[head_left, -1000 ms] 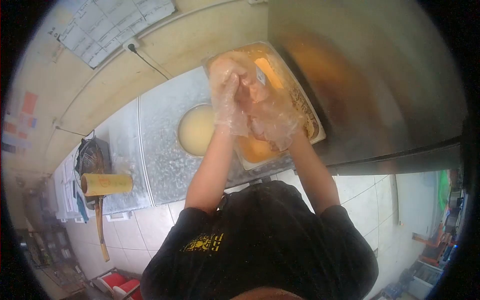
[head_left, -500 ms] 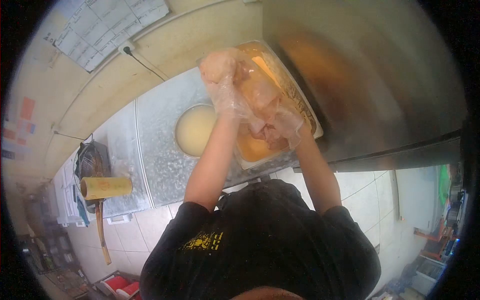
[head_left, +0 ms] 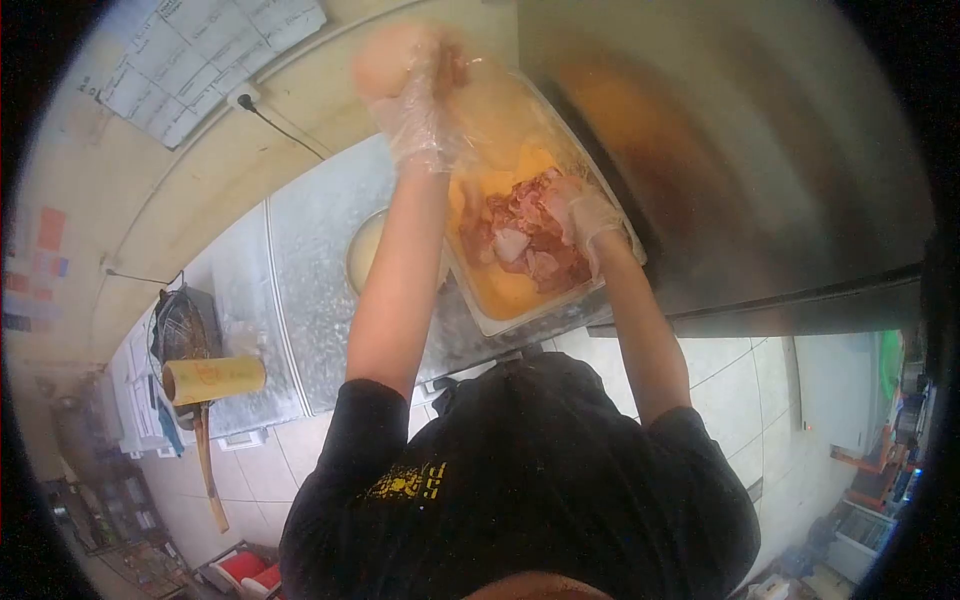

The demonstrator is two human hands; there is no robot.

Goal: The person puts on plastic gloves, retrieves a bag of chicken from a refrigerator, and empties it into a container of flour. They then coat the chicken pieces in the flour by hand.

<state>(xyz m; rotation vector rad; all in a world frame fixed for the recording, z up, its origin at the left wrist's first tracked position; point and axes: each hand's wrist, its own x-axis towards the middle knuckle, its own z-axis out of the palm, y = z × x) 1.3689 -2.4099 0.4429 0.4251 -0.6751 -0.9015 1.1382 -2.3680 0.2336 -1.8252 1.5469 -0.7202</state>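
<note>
My left hand (head_left: 420,120), in a clear plastic glove, is raised above the back left of a metal tray (head_left: 487,325). It is closed around a clear plastic bag (head_left: 395,62) that bulges with a pale pink mass, blurred by motion. Reddish-pink raw meat (head_left: 530,240) lies in loose pieces in the tray, amid an orange-yellow layer. My right hand (head_left: 590,218), gloved as well, is low inside the tray's right side. Its fingers curl against the meat and are partly hidden there.
A round pot (head_left: 364,255) of pale liquid stands left of the tray, partly behind my left forearm. Further left, a yellow roll (head_left: 213,379) lies over a dark strainer (head_left: 183,325). A large metal surface (head_left: 740,200) borders the tray's right side.
My left hand has lifted up and left with the bag. Meat that was inside or beneath the bag now lies exposed in the tray, and my right hand has shifted slightly up onto it.
</note>
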